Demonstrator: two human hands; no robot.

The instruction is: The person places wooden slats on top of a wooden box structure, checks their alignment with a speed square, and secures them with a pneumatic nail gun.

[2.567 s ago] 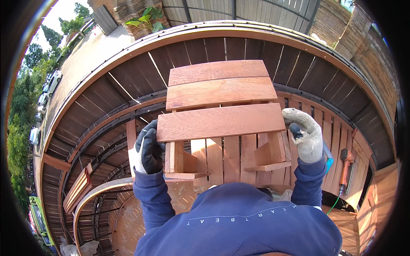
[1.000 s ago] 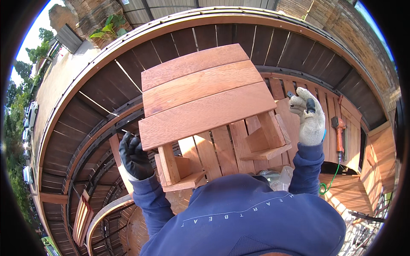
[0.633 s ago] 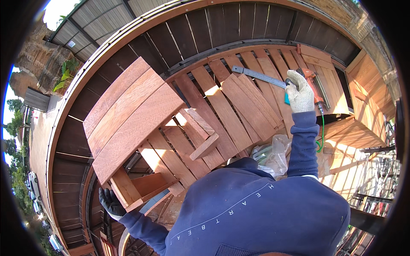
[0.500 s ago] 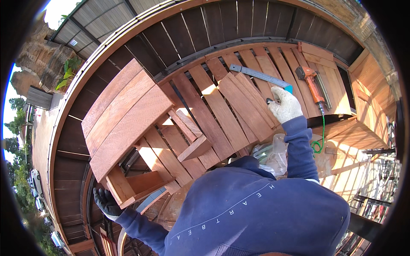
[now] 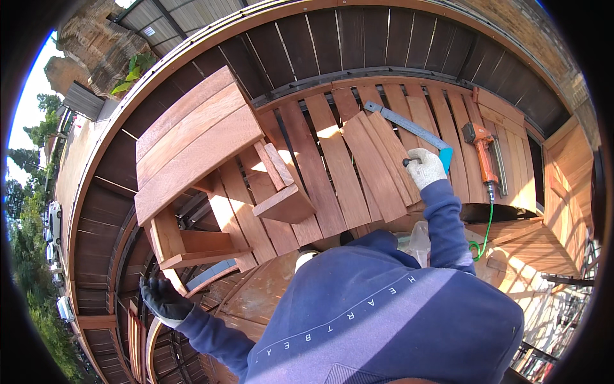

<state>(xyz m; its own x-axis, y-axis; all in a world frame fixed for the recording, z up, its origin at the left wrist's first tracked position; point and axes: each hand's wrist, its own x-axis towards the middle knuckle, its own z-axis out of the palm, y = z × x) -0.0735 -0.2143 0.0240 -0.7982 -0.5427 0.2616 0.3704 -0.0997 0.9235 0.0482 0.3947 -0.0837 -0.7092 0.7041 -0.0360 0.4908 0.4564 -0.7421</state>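
Three reddish planks form the top of a small wooden stool, which sits at the left end of a curved slatted table, tilted in view, its board-built legs toward the person. Just below its nearest lower corner hangs the left hand, in a black-and-white glove, apart from the wood, its fingers spread and released with nothing in them. The right hand, in a pale knitted glove, is over the right side of the table with its fingers curled; a small dark patch shows at the tips, and I cannot tell whether they grip something or that is part of the glove. Beside this hand lie several loose boards, overlapping on the slats. A metal square with a blue end slants just beyond the fingers. Farther right rest an orange power tool, trailing a green hose, and a slim metal bar. Near the person's blue sweatshirt is a clear plastic bag.
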